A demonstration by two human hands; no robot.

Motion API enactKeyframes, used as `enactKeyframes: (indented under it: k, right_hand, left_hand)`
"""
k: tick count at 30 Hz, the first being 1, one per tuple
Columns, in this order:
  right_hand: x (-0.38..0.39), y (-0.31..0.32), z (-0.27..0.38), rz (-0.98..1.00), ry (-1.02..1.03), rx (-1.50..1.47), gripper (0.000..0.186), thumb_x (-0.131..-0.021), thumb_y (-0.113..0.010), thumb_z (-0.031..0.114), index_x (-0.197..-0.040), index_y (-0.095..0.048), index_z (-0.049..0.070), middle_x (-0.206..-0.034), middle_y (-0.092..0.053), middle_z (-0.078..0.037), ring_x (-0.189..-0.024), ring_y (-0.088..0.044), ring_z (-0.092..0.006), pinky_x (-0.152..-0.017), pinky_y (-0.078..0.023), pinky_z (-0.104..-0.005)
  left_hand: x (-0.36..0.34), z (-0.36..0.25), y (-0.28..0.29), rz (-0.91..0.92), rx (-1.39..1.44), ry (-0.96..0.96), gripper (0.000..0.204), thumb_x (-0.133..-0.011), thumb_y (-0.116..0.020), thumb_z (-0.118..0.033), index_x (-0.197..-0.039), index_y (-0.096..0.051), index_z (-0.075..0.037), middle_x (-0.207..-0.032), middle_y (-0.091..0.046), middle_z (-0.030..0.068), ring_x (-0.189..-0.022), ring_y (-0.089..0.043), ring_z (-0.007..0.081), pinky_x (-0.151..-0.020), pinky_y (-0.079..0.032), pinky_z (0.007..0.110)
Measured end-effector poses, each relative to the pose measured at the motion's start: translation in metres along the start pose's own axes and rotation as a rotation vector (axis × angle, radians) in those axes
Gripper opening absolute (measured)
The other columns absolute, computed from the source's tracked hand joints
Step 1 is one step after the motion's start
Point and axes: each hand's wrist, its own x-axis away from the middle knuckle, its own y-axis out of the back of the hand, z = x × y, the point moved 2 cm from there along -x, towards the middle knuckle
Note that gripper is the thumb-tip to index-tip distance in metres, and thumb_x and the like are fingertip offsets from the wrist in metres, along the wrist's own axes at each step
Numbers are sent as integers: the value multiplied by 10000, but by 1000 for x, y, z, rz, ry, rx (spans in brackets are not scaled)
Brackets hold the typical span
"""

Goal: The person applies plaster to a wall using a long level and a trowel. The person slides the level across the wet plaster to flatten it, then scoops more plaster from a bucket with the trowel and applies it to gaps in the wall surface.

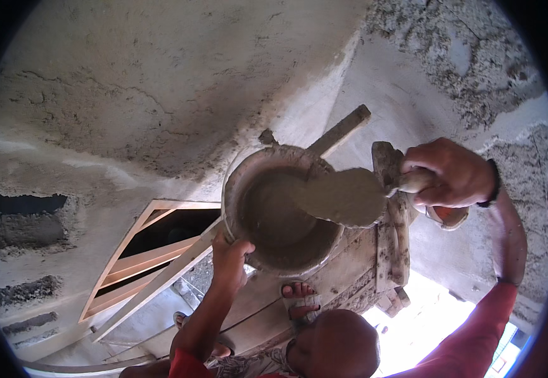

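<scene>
My left hand (230, 259) is closed on the near left rim of a round, mortar-caked bucket (231, 189). Grey wet mortar (274, 208) coats the bucket's inside and lies at its bottom. On the right, my right hand (447, 173) wraps round the handle of a trowel (343, 196). The trowel's blade is covered with mortar and reaches over the bucket's right rim, hiding part of it. Just below my right hand shows a rounded object with an orange patch (445, 217), whose kind I cannot make out.
Wooden planks (343, 258) run beneath the bucket, with a sandalled foot (300, 299) on them. Rough timber blocks (393, 246) stand at their right end. A wooden frame (142, 264) sits in an opening at left. Partly plastered walls (160, 82) surround me, with rough patches (450, 57) upper right.
</scene>
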Motion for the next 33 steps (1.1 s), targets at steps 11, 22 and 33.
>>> enactKeyframes:
  k: [11,22,33]
  right_hand:
    - [-56,176,-90,-503,-106,409,299,-888,-624,222,-1116,-615,29,-915,-596,-118,-717,-592,-154,-606,-517,-235]
    - [-29,-48,11,-117,-26,693,222,-865,-595,219,-1010,-650,60,-851,-625,-115,-768,-637,-197,-656,-543,-378]
    - [-32,-157,-49,-63,-179,321,326,-778,-648,197,-1079,-630,72,-765,-656,-155,-730,-660,-339,-681,-528,-446]
  left_hand:
    - [19,2,31,-155,51,-30,494,-628,-537,32,-1121,-544,25,-950,-608,53,-820,-570,142,-737,-463,262]
    - [13,-28,-11,-86,-121,-178,481,-622,-541,40,-1103,-558,46,-921,-608,53,-798,-567,127,-708,-461,251]
    - [0,-32,-75,151,-253,-274,501,-633,-533,42,-1134,-550,28,-963,-611,55,-836,-564,122,-765,-451,254]
